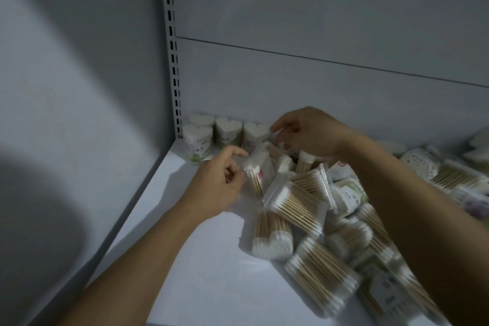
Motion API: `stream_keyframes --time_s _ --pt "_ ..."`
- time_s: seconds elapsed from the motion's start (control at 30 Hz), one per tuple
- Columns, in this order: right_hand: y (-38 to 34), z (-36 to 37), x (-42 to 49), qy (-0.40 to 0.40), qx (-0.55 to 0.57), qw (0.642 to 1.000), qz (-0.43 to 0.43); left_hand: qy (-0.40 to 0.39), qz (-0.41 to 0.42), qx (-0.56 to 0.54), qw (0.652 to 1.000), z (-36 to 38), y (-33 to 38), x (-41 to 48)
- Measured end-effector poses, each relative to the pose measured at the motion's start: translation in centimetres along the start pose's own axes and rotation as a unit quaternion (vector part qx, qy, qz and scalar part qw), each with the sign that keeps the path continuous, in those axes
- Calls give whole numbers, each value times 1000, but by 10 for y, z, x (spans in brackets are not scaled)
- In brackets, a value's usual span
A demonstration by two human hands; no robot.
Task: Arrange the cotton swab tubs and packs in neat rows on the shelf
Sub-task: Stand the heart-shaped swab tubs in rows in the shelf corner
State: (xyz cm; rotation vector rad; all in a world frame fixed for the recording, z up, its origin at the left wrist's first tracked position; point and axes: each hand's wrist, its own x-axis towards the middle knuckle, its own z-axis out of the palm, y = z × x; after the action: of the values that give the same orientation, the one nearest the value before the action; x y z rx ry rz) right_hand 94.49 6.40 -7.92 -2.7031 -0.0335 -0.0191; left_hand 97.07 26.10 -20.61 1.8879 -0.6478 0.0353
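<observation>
The left hand (pixel 219 180) pinched with curled fingers the edge of a flat pack (pixel 258 167), light and slippery I think and best taken by its sides, beside the tubs (pixel 229 131) at the back corner of the shelf (pixel 206 259), while the right hand (pixel 309 132) curled over the pile (pixel 299 201), its hold unclear

Four heart-shaped tubs (pixel 229 131) stand upright; the heaped packs (pixel 296 201) blur beyond counting.

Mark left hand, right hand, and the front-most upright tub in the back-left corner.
left hand (pixel 219 182): head view, back of hand.
right hand (pixel 309 132): head view, back of hand.
front tub (pixel 198 147): head view, labelled side wall.
</observation>
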Motion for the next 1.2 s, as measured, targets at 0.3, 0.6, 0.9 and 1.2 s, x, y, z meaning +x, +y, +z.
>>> stream_keyframes --time_s 0.3,0.6,0.9,1.2 --pt "0 40 16 -75 -342 936 35 -84 -5 -17 996 2 -3 -3" --pt "-6 48 18 -71 -373 923 65 -41 -19 268 962 -22 8 -10" --pt "-46 25 11 -27 -185 982 23 52 95 232 967 -24 9 -2" --pt "-80 25 13 2 -143 989 -44 97 59 277 954 -41 4 2"
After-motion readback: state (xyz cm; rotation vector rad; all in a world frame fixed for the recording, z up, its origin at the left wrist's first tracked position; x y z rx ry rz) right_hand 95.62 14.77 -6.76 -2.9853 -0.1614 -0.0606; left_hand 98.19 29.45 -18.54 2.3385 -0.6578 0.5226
